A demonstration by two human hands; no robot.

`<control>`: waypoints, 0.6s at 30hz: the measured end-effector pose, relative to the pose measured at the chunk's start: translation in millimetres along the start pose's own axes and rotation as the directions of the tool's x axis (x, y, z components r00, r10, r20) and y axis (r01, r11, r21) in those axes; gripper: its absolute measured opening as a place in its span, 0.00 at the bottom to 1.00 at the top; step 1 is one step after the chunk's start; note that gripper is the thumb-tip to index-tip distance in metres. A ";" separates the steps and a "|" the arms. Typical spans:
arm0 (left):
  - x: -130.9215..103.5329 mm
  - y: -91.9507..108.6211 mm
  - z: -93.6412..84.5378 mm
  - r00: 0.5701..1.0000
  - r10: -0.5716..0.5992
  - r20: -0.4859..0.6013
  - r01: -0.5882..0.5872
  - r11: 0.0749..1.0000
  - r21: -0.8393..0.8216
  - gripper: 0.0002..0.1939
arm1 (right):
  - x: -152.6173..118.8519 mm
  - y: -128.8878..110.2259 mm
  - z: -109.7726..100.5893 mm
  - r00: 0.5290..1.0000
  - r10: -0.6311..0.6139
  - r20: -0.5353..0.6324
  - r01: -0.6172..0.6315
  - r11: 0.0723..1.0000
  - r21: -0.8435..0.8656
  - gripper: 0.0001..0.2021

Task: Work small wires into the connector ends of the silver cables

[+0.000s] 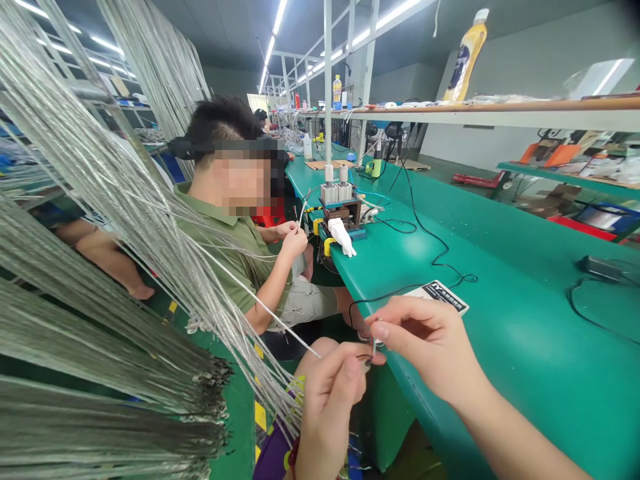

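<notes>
My left hand [333, 393] is closed on the end of a pale cable [286, 327], which runs up and left to the large bundle. Short dark and reddish wire ends stick out past its fingertips. Just above and to the right, my right hand [430, 337] pinches the top of a small thin silvery piece [374, 345] between thumb and forefinger. This piece touches or nearly touches the wire ends; the exact contact is too small to make out. Both hands are at the near edge of the green table [525, 347].
Thick bundles of grey cables [100, 167] hang at the left. A seated person [215, 247] holds a cable beyond my hands. On the table are a small press [343, 203], a white glove [341, 237], a printed card [440, 295] and black cords. Bottles stand on the shelf [500, 113].
</notes>
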State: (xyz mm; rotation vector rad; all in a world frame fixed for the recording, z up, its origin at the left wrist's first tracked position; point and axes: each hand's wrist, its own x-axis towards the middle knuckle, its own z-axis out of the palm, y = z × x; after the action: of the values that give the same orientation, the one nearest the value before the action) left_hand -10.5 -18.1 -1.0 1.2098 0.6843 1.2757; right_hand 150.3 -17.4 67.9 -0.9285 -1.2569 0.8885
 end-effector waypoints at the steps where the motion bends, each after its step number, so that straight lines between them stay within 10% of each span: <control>1: 0.9 0.4 -1.2 0.998 -0.016 0.057 0.015 1.000 0.005 0.23 | -1.0 -1.5 -0.8 0.999 -0.012 0.030 0.013 0.999 -0.035 0.03; 6: 6.4 8.1 -2.0 0.976 -0.036 0.213 0.031 0.999 0.025 0.16 | -4.7 -5.6 -4.1 0.985 -0.063 0.159 0.087 0.985 -0.150 0.04; 18: 5.0 13.3 -5.4 0.991 0.112 -0.072 -0.091 0.964 0.249 0.11 | -5.3 3.8 -7.5 0.997 -0.042 0.060 0.050 0.988 -0.149 0.04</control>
State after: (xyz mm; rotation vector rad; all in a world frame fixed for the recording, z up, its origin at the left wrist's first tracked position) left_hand -18.8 -13.7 10.9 1.4131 0.8716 1.3632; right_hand 157.1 -21.5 61.9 -0.9949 -1.4040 0.7963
